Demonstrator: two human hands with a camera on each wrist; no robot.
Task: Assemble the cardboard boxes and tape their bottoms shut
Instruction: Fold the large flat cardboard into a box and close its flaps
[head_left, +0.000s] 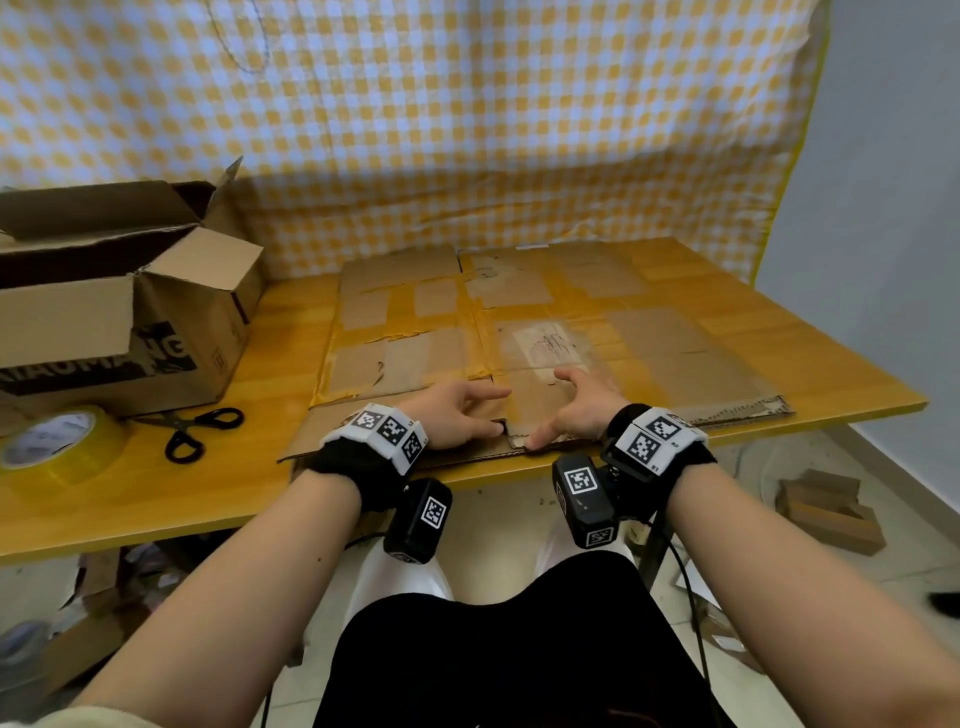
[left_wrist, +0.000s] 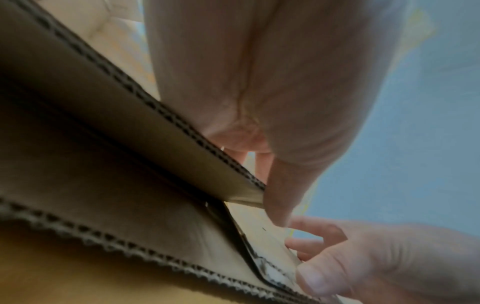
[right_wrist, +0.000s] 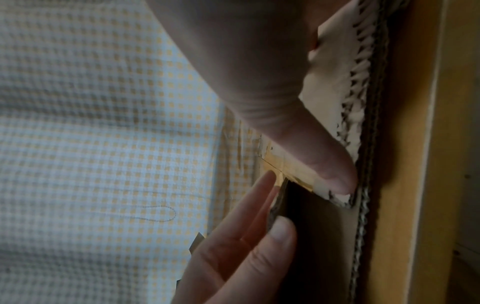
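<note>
A large flattened cardboard box (head_left: 545, 322), patched with yellow tape strips, lies on the wooden table (head_left: 182, 493). Both hands are at its near edge, by the slit between two flaps. My left hand (head_left: 488, 415) pinches the corner of the left upper flap (left_wrist: 182, 144): the thumb (left_wrist: 280, 195) sits at its end edge and the fingers lie on top, with the flap raised a little off the layer below. My right hand (head_left: 561, 410) presses its thumb (right_wrist: 332, 170) onto the torn corner of the right flap (right_wrist: 330, 92), its fingers spread and lifted.
An assembled open box (head_left: 130, 312) with black print stands at the left of the table. In front of it lie a roll of yellowish tape (head_left: 57, 447) and black scissors (head_left: 197, 426). A checked cloth (head_left: 467, 130) hangs behind. Cardboard scraps (head_left: 831, 514) lie on the floor at right.
</note>
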